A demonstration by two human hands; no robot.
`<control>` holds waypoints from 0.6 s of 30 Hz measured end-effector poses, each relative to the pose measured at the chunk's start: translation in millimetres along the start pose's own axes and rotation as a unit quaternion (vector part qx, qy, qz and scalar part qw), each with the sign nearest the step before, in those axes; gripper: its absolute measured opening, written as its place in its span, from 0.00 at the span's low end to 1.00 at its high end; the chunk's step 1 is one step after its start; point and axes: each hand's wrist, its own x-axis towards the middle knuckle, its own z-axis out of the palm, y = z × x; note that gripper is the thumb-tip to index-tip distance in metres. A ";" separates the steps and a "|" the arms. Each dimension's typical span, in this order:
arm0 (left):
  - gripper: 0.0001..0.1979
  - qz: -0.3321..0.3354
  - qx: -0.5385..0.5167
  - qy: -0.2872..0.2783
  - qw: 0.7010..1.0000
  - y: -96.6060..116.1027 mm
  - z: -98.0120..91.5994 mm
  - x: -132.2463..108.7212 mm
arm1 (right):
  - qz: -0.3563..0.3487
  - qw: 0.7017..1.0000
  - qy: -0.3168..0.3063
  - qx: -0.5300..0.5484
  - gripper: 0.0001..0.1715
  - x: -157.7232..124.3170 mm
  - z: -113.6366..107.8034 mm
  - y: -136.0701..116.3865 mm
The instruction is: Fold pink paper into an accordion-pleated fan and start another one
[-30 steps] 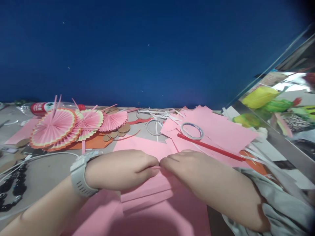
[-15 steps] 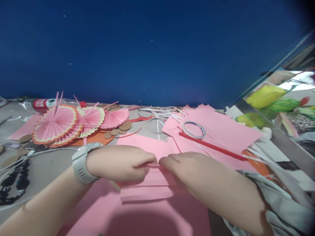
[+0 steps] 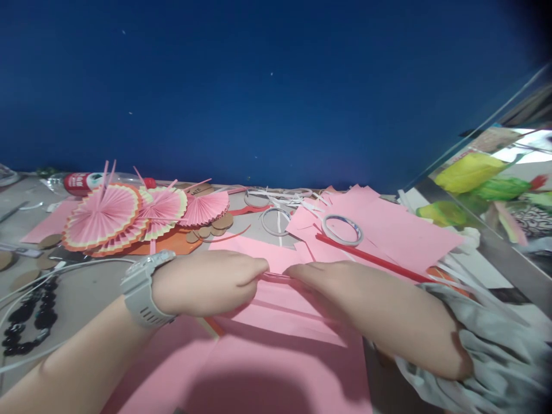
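Pleated pink paper (image 3: 284, 299) lies in front of me, its narrow folded edge running between my two hands. My left hand (image 3: 224, 282), with a grey watch (image 3: 146, 290) on the wrist, is closed on the left end of that fold. On the other end, my right hand (image 3: 323, 279) presses its fingers down, also closed on the fold; its fingertips are partly hidden. Beneath the pleated piece are flat pink sheets (image 3: 259, 374).
Round pleated paper fans (image 3: 103, 215) lie at the left by a plastic bottle (image 3: 86, 182). Tape rolls (image 3: 342, 230), a red strip (image 3: 375, 259) and pink sheets (image 3: 401, 221) lie beyond my right hand. A black bead necklace (image 3: 32, 322) is far left.
Both hands have moved slightly up and away from me along the pink paper. The fold between them now shows flatter and wider, and the loose front flap no longer sticks out toward me.
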 end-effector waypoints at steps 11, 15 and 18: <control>0.11 0.032 -0.064 -0.046 0.996 3.3 -12.6 -5.5 | -0.007 0.999 -0.012 0.041 0.13 -8.2 -17.6 15.5; 0.13 0.046 -0.076 0.007 0.996 -3.7 -19.4 -9.1 | -0.011 0.990 -0.023 0.136 0.12 -15.3 -33.7 27.0; 0.13 0.032 -0.131 0.083 0.987 -8.4 -23.2 -13.5 | 0.039 0.981 0.011 0.188 0.13 -23.1 -43.6 35.1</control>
